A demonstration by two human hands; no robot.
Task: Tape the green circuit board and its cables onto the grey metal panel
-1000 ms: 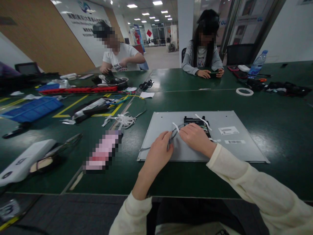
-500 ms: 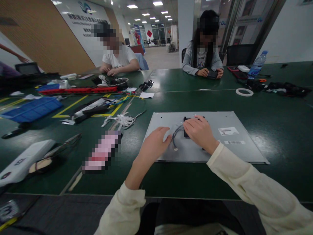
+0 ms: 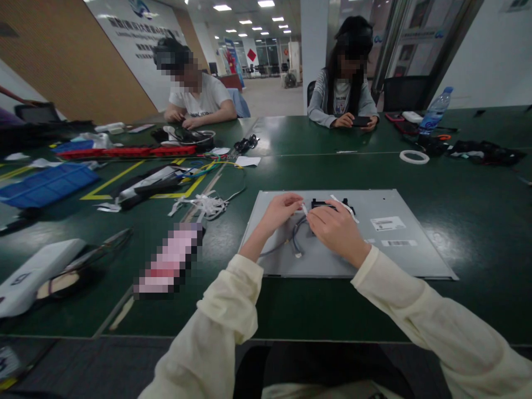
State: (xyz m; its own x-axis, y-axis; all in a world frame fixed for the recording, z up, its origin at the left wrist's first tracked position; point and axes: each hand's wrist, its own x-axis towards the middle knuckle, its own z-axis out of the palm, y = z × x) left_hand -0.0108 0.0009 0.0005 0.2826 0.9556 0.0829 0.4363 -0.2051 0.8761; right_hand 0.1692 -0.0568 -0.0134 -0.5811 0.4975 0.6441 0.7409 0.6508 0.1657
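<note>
A flat grey metal panel (image 3: 407, 260) with two white labels lies on the table in front of me. Near its middle sits a black plastic part (image 3: 320, 204), half covered by my right hand (image 3: 338, 230). Thin grey cables (image 3: 296, 235) with a small pale connector curl out beside it, to the left. My left hand (image 3: 281, 213) is closed over the panel, its fingertips pinching one end of a narrow white strip (image 3: 305, 209). The fingers of my right hand are closed on the same strip, whose other end seems to stick out above them.
Left of the panel lie a tangle of white strips (image 3: 208, 205) and a phone (image 3: 170, 257). Farther left are a white device (image 3: 37, 274) and a blue tray (image 3: 50, 185). A tape roll (image 3: 414, 157) and a bottle (image 3: 435, 111) stand beyond, right. Two people sit opposite.
My left hand has moved up and right to meet my right hand, and its fingers have closed on the white strip. My right hand has stayed over the black part.
</note>
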